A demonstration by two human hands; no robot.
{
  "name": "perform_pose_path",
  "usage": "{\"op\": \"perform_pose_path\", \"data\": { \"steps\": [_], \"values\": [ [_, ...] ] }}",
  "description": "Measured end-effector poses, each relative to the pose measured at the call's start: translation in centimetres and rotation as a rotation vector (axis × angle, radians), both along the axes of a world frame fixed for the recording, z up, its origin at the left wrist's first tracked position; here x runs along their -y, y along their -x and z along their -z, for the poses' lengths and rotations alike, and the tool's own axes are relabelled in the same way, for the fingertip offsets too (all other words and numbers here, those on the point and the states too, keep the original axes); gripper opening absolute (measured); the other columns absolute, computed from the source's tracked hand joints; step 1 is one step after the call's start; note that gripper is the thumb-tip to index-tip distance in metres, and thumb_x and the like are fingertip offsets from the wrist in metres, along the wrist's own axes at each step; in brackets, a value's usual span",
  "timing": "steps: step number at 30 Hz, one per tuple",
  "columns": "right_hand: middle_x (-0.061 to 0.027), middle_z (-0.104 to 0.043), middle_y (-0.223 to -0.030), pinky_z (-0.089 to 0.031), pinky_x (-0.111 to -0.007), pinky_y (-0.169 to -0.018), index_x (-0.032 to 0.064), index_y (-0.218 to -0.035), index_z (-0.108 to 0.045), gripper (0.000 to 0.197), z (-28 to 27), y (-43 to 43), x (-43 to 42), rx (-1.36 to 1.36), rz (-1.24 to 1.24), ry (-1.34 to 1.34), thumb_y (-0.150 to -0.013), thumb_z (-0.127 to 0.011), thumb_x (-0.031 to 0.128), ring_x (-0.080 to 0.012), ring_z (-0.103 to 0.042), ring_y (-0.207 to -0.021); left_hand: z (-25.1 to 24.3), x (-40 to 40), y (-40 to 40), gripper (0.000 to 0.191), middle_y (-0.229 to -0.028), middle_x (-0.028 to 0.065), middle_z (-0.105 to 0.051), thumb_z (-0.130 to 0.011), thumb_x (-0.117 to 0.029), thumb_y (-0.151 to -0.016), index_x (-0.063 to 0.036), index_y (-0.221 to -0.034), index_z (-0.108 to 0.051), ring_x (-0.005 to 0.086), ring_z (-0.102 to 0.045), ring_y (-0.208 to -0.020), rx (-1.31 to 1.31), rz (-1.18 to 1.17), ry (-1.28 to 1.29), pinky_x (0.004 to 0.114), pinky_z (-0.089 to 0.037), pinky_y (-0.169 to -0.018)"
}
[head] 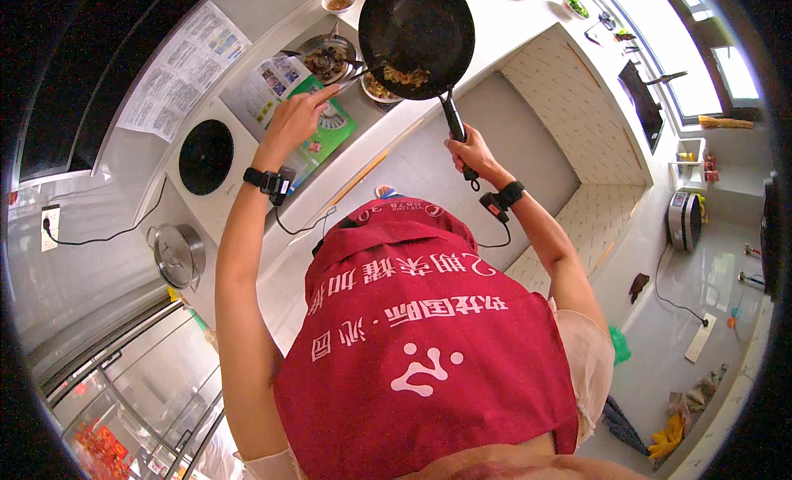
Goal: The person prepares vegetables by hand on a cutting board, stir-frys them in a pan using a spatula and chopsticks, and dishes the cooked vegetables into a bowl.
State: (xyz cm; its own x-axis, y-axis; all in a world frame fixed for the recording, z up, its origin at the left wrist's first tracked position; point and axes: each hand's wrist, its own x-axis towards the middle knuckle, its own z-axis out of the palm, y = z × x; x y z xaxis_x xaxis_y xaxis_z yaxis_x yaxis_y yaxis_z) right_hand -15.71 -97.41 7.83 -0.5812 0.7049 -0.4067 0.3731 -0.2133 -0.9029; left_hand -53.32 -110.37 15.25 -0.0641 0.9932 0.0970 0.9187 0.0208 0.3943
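Observation:
My right hand point(473, 152) is closed around the black handle of a dark wok point(417, 34), which is tilted over the counter edge with some cooked food point(405, 76) near its lower rim. My left hand point(297, 121) grips a thin utensil point(359, 76), its finger stretched along it; the far end reaches the wok's rim by the food. Partly under the wok stands a white bowl point(377, 95) with food in it. Beside it is a metal dish of dark food point(327, 62). A green printed sheet point(331, 130) lies below my left hand.
A white cooktop point(241, 139) with a round black plate is at the left, near a lidded steel pot point(179, 254). Small bowls stand at the back, one with brown liquid point(338, 3), one with chopped greens point(575, 7). A cabled device hangs at each wrist.

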Motion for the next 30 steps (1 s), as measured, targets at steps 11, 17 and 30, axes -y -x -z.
{"op": "perform_pose_path", "data": {
  "steps": [11,17,30],
  "values": [
    [-0.0040,-0.055,-0.061,-0.046,-0.032,-0.040,-0.0025,-0.107,-0.052,0.025,1.2,0.0,-1.5,0.185,-0.013,-0.211,-0.087,-0.063,0.009,-0.0144,-0.056,-0.045,1.5,1.3,1.8,0.045,-0.102,0.0220,-0.070,-0.058,-0.015,-0.097,-0.0280,-0.140,-0.058,0.0407,-0.067,-0.090,-0.054,0.011,0.054,0.050,-0.054,-0.079],
    [-0.0040,-0.055,-0.060,-0.046,-0.033,-0.040,-0.0020,-0.109,-0.053,0.027,1.1,-0.1,-2.2,0.207,-0.006,-0.209,-0.086,-0.064,0.009,-0.0150,-0.055,-0.044,-0.4,0.2,-0.1,0.045,-0.090,0.0178,-0.069,-0.058,-0.016,-0.096,-0.0259,-0.140,-0.057,0.0388,-0.069,-0.078,-0.199,-0.036,0.029,0.049,-0.056,-0.068],
    [-0.0038,-0.053,-0.058,-0.045,-0.032,-0.040,0.0014,-0.092,-0.049,0.017,-0.1,-0.2,-2.1,0.156,-0.024,-0.278,-0.086,-0.063,0.010,-0.0142,-0.053,-0.042,0.2,-2.7,-1.6,0.049,-0.091,0.0237,-0.070,-0.055,-0.011,-0.097,-0.0253,-0.143,-0.053,0.0426,-0.068,-0.085,-0.134,-0.053,0.097,0.053,-0.054,-0.072]
  ]
}}
